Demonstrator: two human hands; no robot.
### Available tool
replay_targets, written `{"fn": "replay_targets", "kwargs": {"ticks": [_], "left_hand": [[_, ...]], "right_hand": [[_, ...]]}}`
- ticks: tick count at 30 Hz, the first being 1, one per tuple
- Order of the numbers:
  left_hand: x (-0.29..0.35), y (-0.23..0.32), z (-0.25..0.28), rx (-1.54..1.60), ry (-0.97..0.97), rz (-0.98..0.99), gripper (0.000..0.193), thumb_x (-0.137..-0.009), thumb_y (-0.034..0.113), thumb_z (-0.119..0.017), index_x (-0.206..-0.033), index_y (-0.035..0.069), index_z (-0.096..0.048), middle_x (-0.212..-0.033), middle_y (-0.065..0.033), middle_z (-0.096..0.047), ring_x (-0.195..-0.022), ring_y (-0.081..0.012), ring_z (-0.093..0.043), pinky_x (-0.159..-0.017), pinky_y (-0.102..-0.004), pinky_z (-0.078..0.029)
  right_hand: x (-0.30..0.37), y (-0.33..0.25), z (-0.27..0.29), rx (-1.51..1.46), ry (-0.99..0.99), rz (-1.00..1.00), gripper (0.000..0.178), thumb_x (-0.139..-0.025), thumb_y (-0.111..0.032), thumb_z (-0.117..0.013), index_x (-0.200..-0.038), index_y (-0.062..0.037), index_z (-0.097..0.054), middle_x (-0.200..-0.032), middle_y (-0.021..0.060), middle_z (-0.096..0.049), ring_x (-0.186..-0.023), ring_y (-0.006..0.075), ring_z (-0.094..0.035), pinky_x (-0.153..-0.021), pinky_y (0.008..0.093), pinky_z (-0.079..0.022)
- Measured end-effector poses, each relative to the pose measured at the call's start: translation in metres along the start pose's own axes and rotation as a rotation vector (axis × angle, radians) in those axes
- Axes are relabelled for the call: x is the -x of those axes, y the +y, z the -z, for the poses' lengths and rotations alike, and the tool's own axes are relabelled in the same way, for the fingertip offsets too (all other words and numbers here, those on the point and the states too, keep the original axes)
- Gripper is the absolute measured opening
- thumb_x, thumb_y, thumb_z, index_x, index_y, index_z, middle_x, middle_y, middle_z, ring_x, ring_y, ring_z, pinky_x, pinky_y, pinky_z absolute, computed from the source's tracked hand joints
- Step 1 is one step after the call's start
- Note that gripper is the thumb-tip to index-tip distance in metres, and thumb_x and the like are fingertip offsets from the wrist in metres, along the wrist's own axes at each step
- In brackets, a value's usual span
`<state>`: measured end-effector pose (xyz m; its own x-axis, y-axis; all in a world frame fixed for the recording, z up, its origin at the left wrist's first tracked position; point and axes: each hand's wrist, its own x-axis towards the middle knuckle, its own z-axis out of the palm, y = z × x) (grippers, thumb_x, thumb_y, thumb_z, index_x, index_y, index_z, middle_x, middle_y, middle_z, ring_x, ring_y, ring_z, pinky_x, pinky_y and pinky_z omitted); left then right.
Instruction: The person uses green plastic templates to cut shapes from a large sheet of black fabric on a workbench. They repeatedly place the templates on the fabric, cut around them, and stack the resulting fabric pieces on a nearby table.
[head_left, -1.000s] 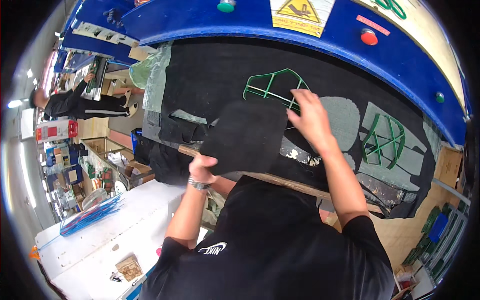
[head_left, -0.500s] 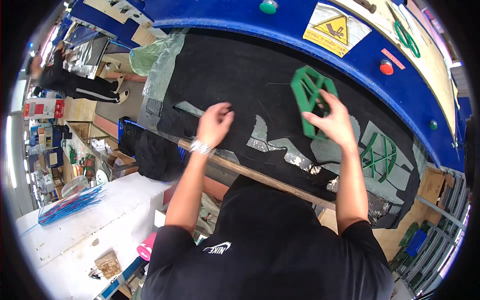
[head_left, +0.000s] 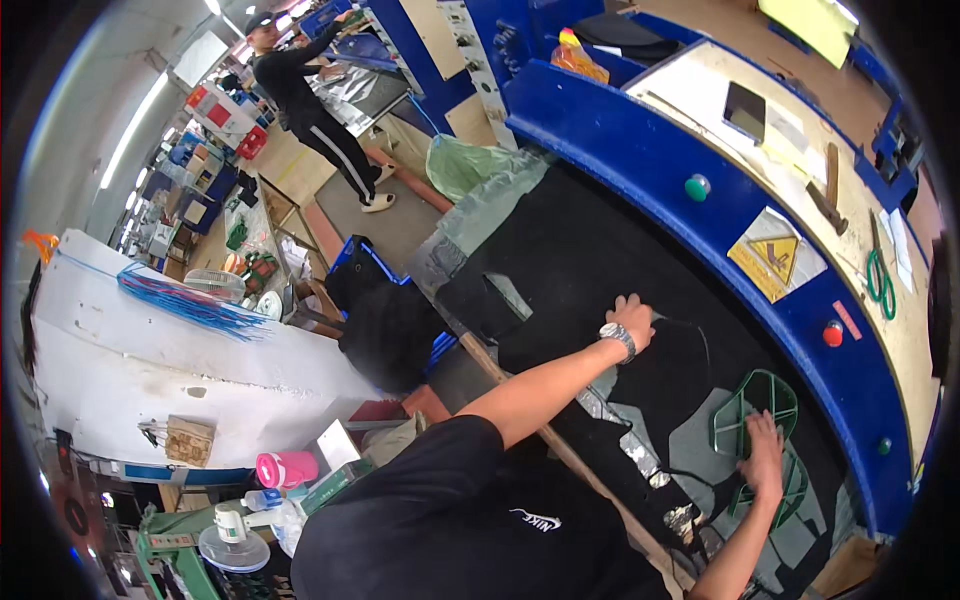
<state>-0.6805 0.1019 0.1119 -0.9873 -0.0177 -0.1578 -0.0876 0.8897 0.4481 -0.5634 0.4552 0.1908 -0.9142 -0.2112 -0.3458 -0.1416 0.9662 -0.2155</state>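
A black sheet of material with cut-out gaps lies over the press bed. My left hand rests on the middle of it, fingers bent and apart, touching the surface beside a thin curved line. At the right my right hand lies with its fingers stretched over the near rim of a green cutting die, an open frame with inner bars. This die sits flat on the sheet. Partly under my right hand and wrist is a second green die, next to grey-green patches showing through the gaps.
A blue press beam with buttons curves along the far side; a hammer, green-handled scissors and a phone lie on its top. Black material hangs at the left. Another person stands at the far left.
My right hand has lowered the green die from mid-air onto the sheet beside the other die. My left hand has moved farther onto the sheet. The view has turned to the left.
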Motion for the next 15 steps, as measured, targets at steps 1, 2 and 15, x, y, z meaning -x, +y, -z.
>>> {"fn": "replay_targets", "kwargs": {"ticks": [1, 2, 15], "left_hand": [[-0.002, -0.009, 0.004, 0.174, -0.025, -0.031, 0.018, -0.082, 0.018, -0.076, -0.092, 0.005, -0.067, -0.107, -0.0142, -0.062, -0.106, -0.0332, -0.060, -0.086, -0.0473, -0.052], [-0.002, -0.014, 0.010, 0.350, -0.060, -0.070, 0.015, -0.082, 0.013, -0.074, -0.086, 0.004, -0.063, -0.098, -0.0145, -0.065, -0.096, -0.0322, -0.065, -0.081, -0.0454, -0.053], [0.104, 0.033, 0.178, 0.656, -0.403, -0.588, 0.035, -0.093, 0.015, -0.068, -0.127, 0.009, -0.064, -0.109, -0.0125, -0.071, -0.081, -0.0191, -0.067, -0.072, -0.0365, -0.052]], "right_hand": [[-0.001, 0.003, -0.003, -0.020, -0.003, 0.008, 0.088, -0.057, 0.009, -0.081, -0.139, -0.0080, -0.053, -0.155, 0.0075, -0.044, -0.152, 0.0302, -0.027, -0.121, 0.0575, -0.026], [0.000, 0.005, -0.005, 0.010, -0.013, -0.026, 0.090, -0.058, 0.007, -0.082, -0.141, -0.0085, -0.051, -0.157, 0.0074, -0.041, -0.152, 0.0299, -0.027, -0.122, 0.0567, -0.026], [-0.085, -0.120, -0.041, -1.583, -0.057, 0.218, 0.095, -0.069, -0.009, -0.088, -0.150, -0.0053, -0.039, -0.147, 0.0160, -0.050, -0.136, 0.0289, -0.049, -0.111, 0.0453, -0.044]]}}
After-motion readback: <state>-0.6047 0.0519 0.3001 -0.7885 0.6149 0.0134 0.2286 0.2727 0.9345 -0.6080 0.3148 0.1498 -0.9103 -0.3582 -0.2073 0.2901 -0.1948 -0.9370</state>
